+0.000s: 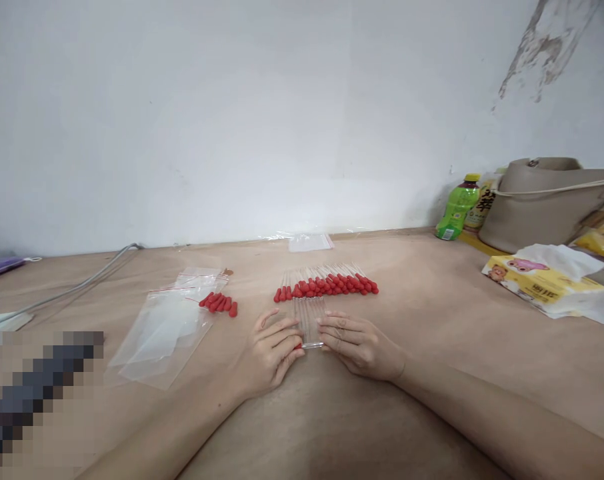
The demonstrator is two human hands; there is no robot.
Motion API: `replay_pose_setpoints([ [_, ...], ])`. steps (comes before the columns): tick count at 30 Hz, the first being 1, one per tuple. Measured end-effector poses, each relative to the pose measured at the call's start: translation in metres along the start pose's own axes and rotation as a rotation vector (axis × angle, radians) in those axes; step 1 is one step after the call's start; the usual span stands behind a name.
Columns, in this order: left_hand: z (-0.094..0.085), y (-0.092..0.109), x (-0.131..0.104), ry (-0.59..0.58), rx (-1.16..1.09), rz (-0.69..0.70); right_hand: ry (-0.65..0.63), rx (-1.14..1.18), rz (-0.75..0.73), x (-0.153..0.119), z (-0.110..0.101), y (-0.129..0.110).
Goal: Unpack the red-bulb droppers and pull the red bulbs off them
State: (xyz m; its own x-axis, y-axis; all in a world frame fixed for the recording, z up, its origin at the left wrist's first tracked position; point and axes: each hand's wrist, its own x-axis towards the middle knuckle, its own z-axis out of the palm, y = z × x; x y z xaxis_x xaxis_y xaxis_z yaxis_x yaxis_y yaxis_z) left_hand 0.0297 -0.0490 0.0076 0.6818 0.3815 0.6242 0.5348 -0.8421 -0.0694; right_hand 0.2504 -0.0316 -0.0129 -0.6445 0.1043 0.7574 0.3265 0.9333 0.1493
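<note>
Between my two hands lies a row of clear glass tubes (310,320), side by side. My left hand (276,350) grips their left edge, with a bit of red showing by its thumb. On the right edge, my right hand (357,341) has its fingers closed over the tubes. Just beyond stretches a row of glass droppers with red rubber bulbs (327,285), bulbs towards me. To the left, several loose red bulbs (219,303) rest on or beside clear zip bags (157,333). Whether a clear bag wraps the held tubes, I cannot tell.
Against the wall lies another small zip bag (311,243). At right are a tissue pack (545,283), a green bottle (457,208) and a beige bag (537,203). A grey cable (89,275) and a purple item (2,265) are at left, near a blurred-out dark object (42,387).
</note>
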Motion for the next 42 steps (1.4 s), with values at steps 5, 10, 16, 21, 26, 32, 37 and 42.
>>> replay_pose_setpoints([
  [5, -0.002, -0.006, -0.008, 0.019, -0.026, -0.063, 0.018, -0.014, 0.028, -0.009, -0.002, 0.012],
  [10, -0.004, -0.012, -0.017, 0.062, 0.002, -0.163, 0.049, -0.159, 0.401, -0.018, 0.001, 0.023],
  [16, -0.035, -0.063, -0.014, 0.177, 0.101, -0.563, 0.009, -0.148, 0.670, -0.019, 0.002, 0.025],
  [21, -0.080, -0.128, -0.029, 0.067, 0.140, -1.034, -0.025, -0.127, 0.791, -0.013, 0.000, 0.022],
  [26, -0.080, -0.148, -0.050, 0.006, 0.067, -1.261, -0.054, -0.084, 0.789, -0.012, 0.001, 0.018],
  [32, -0.068, -0.149, -0.055, -0.122, 0.149, -1.251, -0.076, -0.063, 0.732, -0.013, 0.005, 0.015],
  [37, -0.072, -0.149, -0.055, -0.149, 0.180, -1.227, -0.165, -0.098, 0.719, -0.007, 0.002, 0.009],
  [42, -0.074, -0.148, -0.055, -0.124, 0.323, -1.185, -0.228, -0.131, 0.698, -0.003, -0.002, 0.005],
])
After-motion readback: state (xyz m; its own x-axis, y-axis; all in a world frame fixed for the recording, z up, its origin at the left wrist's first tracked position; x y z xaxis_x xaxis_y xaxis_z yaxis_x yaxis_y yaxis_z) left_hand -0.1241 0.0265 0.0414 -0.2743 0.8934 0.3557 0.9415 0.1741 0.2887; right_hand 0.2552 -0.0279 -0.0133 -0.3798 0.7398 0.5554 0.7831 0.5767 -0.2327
